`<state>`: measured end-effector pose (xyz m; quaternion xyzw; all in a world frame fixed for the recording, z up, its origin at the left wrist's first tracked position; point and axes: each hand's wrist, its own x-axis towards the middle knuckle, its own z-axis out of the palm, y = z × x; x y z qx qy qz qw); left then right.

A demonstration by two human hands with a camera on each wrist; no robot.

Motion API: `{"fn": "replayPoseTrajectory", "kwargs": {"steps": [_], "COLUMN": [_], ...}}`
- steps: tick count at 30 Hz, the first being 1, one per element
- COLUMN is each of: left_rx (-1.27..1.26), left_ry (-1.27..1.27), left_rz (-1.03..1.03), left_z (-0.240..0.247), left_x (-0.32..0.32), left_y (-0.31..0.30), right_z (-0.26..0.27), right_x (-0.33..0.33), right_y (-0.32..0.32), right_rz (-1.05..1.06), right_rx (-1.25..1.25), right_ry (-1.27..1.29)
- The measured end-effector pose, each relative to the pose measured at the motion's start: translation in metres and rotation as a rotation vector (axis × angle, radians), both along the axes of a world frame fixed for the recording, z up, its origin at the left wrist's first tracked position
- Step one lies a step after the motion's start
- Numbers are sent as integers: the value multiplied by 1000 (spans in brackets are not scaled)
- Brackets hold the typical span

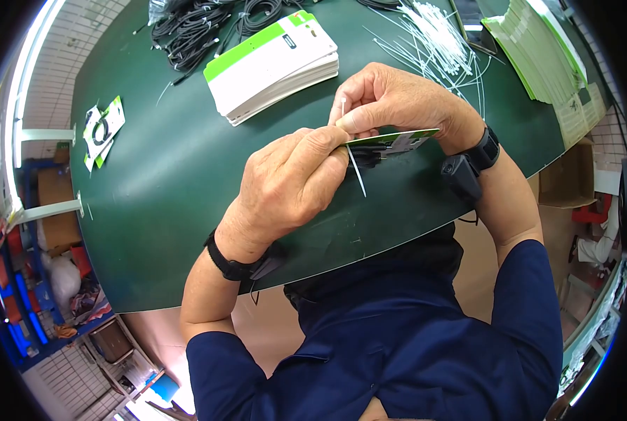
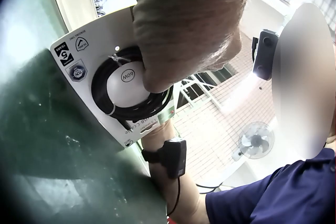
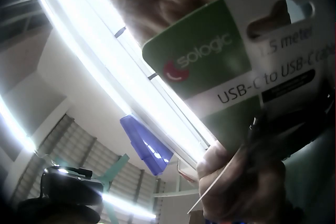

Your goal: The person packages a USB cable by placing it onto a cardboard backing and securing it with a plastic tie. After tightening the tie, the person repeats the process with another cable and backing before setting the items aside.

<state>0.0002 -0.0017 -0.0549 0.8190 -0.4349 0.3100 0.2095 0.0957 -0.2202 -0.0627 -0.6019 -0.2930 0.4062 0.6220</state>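
My left hand (image 1: 289,182) grips a green and white packaging card (image 1: 398,139) by its near end, along with the black USB-C cable (image 2: 101,95) coiled against it. A white cable tie (image 1: 356,172) passes at the card, its tail hanging below the left fingers. On the card's far side, my right hand (image 1: 401,102) pinches the tie's other end between thumb and index, close to the left fingertips. In the right wrist view, the card's printed front (image 3: 210,66) faces the camera, and the left fingers (image 3: 236,192) show beneath it.
A stack of cards (image 1: 278,70) stands beyond the hands. Black cables (image 1: 190,35) lie at the back, beside loose white cable ties (image 1: 433,42). More green cards (image 1: 535,52) sit at right. Packed cable cards (image 1: 103,133) lie at left. The table's edge (image 1: 391,247) runs before the body.
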Motion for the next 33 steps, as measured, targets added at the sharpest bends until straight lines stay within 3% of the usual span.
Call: {"fn": "replayPoseTrajectory", "kwargs": {"steps": [4, 9, 16, 17, 20, 21, 24, 28, 33], "left_rx": [-4, -142, -348, -359, -410, -407, -413, -423, -440], "left_ry": [34, 259, 504, 548, 627, 644, 679, 739, 734], "left_rz": [32, 55, 132, 152, 200, 218, 257, 286, 263], "left_z": [3, 12, 6, 5, 5, 4, 2, 1, -2], "left_x": [-3, -4, -3, -3, 0, -1, -1, -1, 0], "left_y": [0, 5, 9, 9, 12, 12, 13, 18, 18], "right_z": [0, 10, 23, 26, 38, 42, 48, 35, 29], "right_x": [-1, -2, 16, 14, -5, -11, -27, -32, -32], "right_y": [2, 2, -22, -22, -16, -11, 11, 24, 27], "right_rz": [3, -25, -404, -381, -418, -390, -238, -231, -266], "right_rx": [14, -50, 18, -5, 57, 40, -72, -176, -164], "right_ry": [25, 86, -104, -114, -447, -454, -1175, -1326, -1279]}}
